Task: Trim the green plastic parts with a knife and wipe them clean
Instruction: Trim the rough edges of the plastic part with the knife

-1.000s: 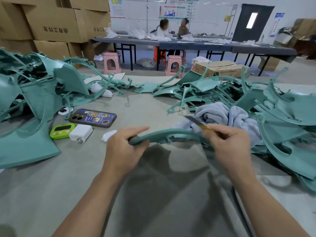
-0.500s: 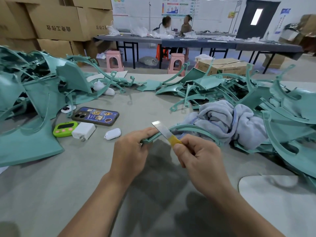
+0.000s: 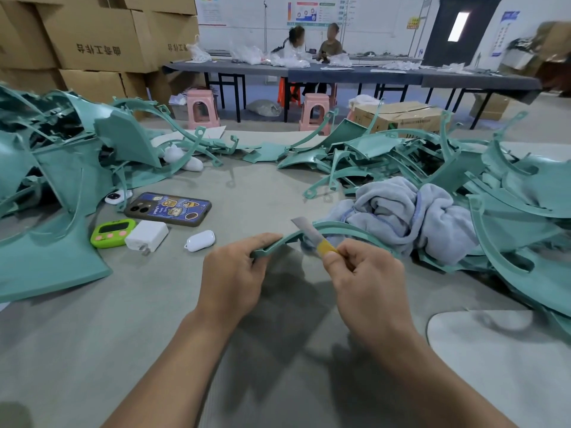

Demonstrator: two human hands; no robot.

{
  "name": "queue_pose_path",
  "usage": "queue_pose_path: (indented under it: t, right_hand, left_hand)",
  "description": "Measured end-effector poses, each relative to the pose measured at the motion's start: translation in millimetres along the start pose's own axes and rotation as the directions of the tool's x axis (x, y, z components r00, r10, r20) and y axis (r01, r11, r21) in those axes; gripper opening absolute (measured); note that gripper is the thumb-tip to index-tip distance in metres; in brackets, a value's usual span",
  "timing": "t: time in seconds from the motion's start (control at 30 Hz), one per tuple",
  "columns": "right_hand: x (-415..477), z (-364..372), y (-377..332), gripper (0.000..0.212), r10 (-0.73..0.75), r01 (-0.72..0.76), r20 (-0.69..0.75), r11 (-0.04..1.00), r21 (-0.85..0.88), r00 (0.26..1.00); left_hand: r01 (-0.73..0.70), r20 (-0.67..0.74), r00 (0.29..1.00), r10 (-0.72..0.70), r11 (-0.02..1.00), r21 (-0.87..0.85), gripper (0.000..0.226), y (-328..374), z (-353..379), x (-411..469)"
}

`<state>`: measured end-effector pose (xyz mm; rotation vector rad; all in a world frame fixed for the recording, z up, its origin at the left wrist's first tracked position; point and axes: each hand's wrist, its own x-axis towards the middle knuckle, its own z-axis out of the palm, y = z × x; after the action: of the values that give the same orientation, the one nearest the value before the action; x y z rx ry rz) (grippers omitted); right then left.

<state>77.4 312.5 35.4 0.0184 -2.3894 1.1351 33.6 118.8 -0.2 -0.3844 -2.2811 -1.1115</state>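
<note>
Between the two grips, just above the desk (image 3: 154,319), the curved green part (image 3: 285,240) is braced: the left hand (image 3: 234,273) pinches its near end against flexing, the right hand (image 3: 367,276) curls tight round the knife (image 3: 313,234), blade laid on its edge, with the cloth (image 3: 401,211) just beyond for wiping.

The curved part (image 3: 343,226) near the middle is smooth green plastic with a soft sheen. The knife (image 3: 312,234) has a dull grey metal blade and yellow plastic handle. The towel (image 3: 401,211) on the right is fluffy grey cloth. The table (image 3: 92,350) is matt grey; the far-left boxes (image 3: 92,35), brown cardboard.
</note>
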Motion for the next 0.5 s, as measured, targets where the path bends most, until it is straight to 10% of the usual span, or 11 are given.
queue_pose_path:
  t: [0.3, 0.5]
  right_hand:
    - [18.3, -7.0, 20.3, 0.037, 0.162, -0.171, -0.134, 0.984, -0.058, 0.978]
    - [5.0, -6.1, 6.8, 0.032, -0.053, 0.055, -0.016, 0.989, 0.14, 0.998]
  left_hand:
    - [0.024, 0.004, 1.0, -0.024, 1.0, 0.01, 0.027, 1.9, -0.3, 0.6]
    - [0.02, 0.006, 1.0, -0.02, 1.0, 0.012, 0.032, 0.6, -2.3, 0.3]
